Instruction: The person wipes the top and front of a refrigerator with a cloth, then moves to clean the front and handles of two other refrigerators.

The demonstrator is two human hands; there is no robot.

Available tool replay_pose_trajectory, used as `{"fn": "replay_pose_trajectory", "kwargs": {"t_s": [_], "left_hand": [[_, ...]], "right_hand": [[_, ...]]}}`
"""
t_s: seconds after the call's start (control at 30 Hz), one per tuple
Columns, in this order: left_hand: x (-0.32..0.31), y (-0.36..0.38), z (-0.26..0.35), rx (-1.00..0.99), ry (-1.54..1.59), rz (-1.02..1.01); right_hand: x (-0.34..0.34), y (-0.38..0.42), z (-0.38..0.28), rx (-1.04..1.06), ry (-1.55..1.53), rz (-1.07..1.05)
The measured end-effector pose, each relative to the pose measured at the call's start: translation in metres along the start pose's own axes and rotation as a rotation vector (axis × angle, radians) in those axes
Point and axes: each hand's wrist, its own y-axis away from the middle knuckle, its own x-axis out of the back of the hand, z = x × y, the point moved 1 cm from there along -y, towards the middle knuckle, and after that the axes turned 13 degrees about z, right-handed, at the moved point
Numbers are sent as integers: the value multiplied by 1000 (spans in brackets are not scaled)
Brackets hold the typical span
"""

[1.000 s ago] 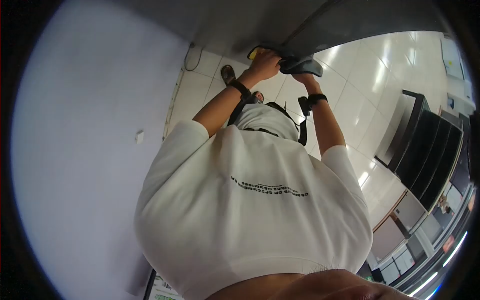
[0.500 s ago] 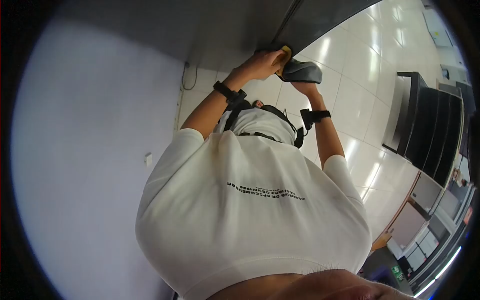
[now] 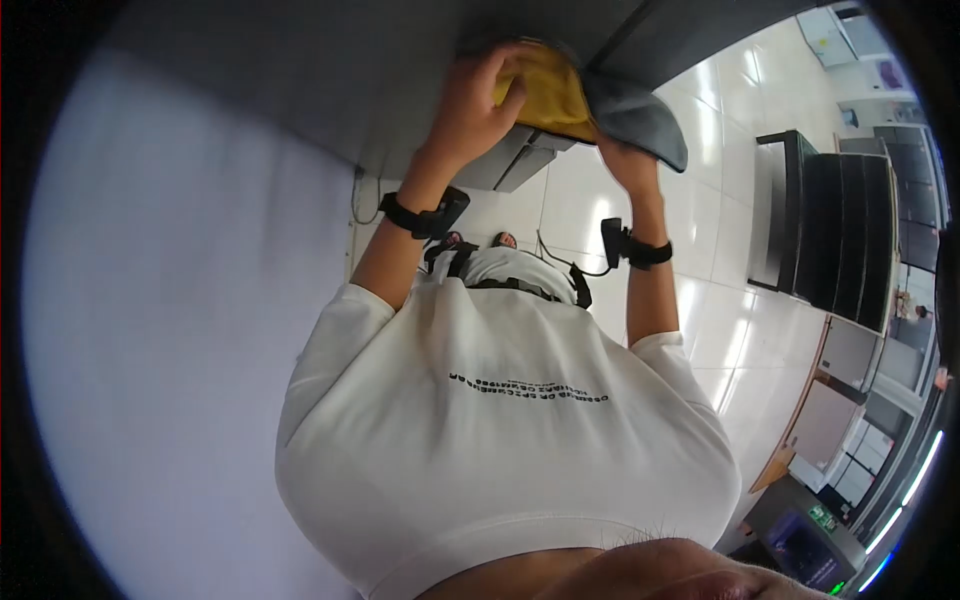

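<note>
My left hand (image 3: 468,100) is raised in front of me and grips a yellow cloth (image 3: 550,92), pressing it against a grey panel (image 3: 380,70). My right hand (image 3: 625,160) holds a grey cloth (image 3: 640,115) just right of the yellow one, at the edge of a dark frame strip (image 3: 690,35). The two cloths touch. Both wrists carry black bands. My white T-shirt (image 3: 500,420) fills the lower middle of the view.
A white wall (image 3: 180,320) runs along the left, with a cable (image 3: 357,200) at its foot. Glossy white floor tiles (image 3: 720,300) spread to the right. A black slatted cabinet (image 3: 850,230) stands at the right, with desks and screens beyond it.
Both hands have come up and nearer to the camera along the grey panel. The yellow cloth, barely showing before, is now spread under my left hand.
</note>
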Motion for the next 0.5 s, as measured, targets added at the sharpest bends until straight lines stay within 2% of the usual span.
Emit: {"fn": "replay_pose_trajectory", "kwargs": {"t_s": [0.07, 0.1, 0.13, 0.2, 0.27, 0.33, 0.4, 0.47, 0.5], "left_hand": [[-9, 27, -36, 113, -264, -72], [-11, 38, -46, 109, -265, -62], [-10, 46, -56, 65, -318, -13], [0, 39, -55, 26, -379, 37], [20, 21, -44, -41, -290, 234], [33, -1, -50, -45, -305, 283], [56, -42, -26, -299, -451, 434], [60, -56, -20, -282, -432, 489], [60, -56, -18, -260, -412, 540]], "right_hand": [[-18, 18, 2, 96, -4, 132], [-25, 26, -2, 81, 101, 69], [-30, 32, -9, 70, 205, 8], [-20, 20, -37, 50, 145, 1], [-11, 15, -57, -29, 81, 125], [14, -13, -86, -127, 49, 77], [24, -34, -84, -3, -68, 173], [30, -39, -86, -287, -339, 158], [30, -38, -84, -277, -286, 151]]}}
